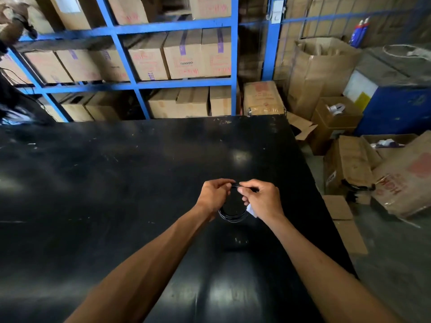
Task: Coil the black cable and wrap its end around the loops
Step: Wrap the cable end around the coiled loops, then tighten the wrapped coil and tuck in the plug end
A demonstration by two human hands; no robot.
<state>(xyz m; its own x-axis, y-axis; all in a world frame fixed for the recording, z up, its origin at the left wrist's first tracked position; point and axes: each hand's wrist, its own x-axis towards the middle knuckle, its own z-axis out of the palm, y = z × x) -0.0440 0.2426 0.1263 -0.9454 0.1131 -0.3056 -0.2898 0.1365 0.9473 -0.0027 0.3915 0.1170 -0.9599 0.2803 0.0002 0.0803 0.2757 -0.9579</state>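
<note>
A thin black cable [233, 217] is gathered into a small round coil held just above the black table [116, 171]. My left hand [213, 194] pinches the top of the coil from the left. My right hand [261, 199] pinches the cable right beside it, fingertips nearly touching the left hand's. The coil's lower arc hangs below both hands. A small white piece [251, 210] shows under my right palm; what it is cannot be told. The cable's end is hidden in the fingers.
Blue metal shelving [130, 85] stacked with cardboard boxes stands behind the table's far edge. To the right, open cardboard boxes [349, 164] and flattened cartons lie on the floor beside a blue cabinet [394, 108]. The table's right edge runs diagonally past my right arm.
</note>
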